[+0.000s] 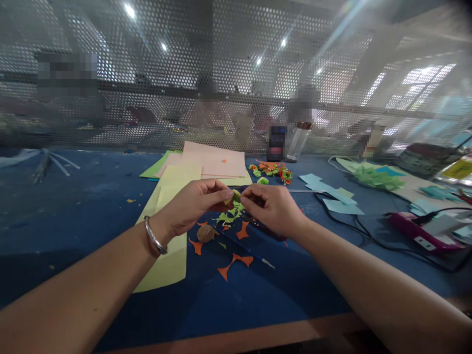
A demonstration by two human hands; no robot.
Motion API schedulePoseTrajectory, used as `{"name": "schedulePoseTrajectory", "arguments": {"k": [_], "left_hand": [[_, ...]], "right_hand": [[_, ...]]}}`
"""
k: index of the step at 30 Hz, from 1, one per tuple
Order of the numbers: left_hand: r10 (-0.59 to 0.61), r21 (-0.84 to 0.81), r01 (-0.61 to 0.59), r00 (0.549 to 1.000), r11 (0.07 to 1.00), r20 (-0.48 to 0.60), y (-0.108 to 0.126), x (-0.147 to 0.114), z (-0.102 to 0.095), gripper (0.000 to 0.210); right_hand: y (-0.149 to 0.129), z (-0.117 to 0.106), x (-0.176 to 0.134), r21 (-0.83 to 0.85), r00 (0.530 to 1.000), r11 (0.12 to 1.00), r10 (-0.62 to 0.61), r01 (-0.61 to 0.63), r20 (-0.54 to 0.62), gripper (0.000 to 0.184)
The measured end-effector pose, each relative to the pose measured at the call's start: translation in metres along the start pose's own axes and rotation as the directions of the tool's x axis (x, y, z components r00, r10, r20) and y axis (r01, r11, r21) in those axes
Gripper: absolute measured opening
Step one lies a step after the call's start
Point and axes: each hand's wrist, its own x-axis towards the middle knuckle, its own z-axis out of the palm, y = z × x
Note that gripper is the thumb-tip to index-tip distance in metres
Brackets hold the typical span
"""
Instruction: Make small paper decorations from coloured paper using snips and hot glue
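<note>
From where I stand, by the clock around the hands, orange scraps [242, 260] lie at six, a blue stick [262, 259] at five, a brown lump [205, 233] at seven, a yellow sheet [165, 265] at eight, a purple power strip [422, 236] at three. Green bits [230, 215] clutter the spot below. The green piece [235, 196] sits between both hands, left hand [206, 200] and right hand [275, 206] each pinching one end.
</note>
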Motion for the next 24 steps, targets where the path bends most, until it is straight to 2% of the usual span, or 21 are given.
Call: {"name": "schedulePoseTrajectory", "arguments": {"k": [7,16,24], "left_hand": [[-0.002,-0.100,0.000,1.000,0.995,-0.015,0.0015,-0.0001,-0.0006,0.018],[-0.032,-0.130,0.026,0.998,0.991,-0.048,-0.0011,0.0025,-0.0011,0.016],[-0.060,-0.130,0.055,0.998,0.990,-0.036,0.0004,0.0025,-0.0013,0.014]], "right_hand": [[0.0005,0.0000,0.0008,0.041,1.000,0.999,0.019,-0.020,0.014,0.021],[0.0024,-0.0002,0.0004,0.056,0.998,0.997,0.051,-0.052,0.023,0.024],[0.0014,0.0001,0.0012,0.081,0.998,0.995,0.049,-0.052,0.034,0.024]]}}
